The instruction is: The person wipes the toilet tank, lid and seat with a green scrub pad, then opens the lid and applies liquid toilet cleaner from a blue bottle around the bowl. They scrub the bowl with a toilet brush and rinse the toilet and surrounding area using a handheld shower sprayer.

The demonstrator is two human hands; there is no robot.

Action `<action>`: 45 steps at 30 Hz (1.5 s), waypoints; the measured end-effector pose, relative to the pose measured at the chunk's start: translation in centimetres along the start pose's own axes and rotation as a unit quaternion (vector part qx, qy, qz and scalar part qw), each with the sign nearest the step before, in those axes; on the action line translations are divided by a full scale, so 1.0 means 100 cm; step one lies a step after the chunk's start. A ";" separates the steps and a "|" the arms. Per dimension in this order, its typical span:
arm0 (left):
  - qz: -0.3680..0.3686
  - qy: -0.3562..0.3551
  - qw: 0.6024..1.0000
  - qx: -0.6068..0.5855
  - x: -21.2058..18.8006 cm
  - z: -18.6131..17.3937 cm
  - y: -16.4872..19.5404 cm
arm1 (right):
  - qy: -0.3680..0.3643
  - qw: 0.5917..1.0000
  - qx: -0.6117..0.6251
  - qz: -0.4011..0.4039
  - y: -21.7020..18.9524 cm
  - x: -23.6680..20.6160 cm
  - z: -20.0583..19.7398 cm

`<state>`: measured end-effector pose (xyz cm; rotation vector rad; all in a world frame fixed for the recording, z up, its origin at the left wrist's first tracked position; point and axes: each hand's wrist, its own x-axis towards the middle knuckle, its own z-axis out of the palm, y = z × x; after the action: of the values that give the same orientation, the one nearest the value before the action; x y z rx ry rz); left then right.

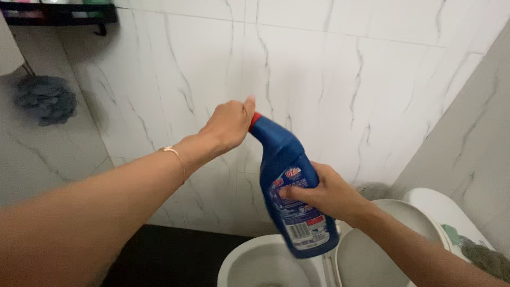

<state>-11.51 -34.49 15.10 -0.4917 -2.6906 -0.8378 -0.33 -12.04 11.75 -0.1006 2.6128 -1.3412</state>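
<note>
White marble-veined wall tiles back a blue plastic cleaner bottle (291, 186): right hand (326, 192) clasps its stiff, probably slippery waist; left hand (229, 125) pinches the red cap (255, 121).

White marble wall tiles (340, 79), dark floor (170, 255), perhaps tiled

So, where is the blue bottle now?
In the head view, the blue bottle is centre frame above the toilet bowl, right hand gripping its body, left hand on its red cap.
</note>
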 end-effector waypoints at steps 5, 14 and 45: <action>-0.219 -0.251 0.933 -0.133 -0.008 -0.007 -0.004 | 0.027 0.987 -0.146 -0.068 0.005 -0.002 0.000; -0.137 -0.277 0.879 -0.362 -0.041 -0.037 0.010 | 0.014 0.996 -0.059 0.060 0.017 -0.020 -0.010; -0.391 -0.295 0.813 -0.315 -0.141 0.049 -0.095 | -0.221 0.856 -0.325 0.337 0.197 -0.053 -0.012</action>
<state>-3.36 -42.24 1.50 0.3871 -3.1179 -2.1531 5.18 1.23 -2.75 0.3388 2.2353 -0.1490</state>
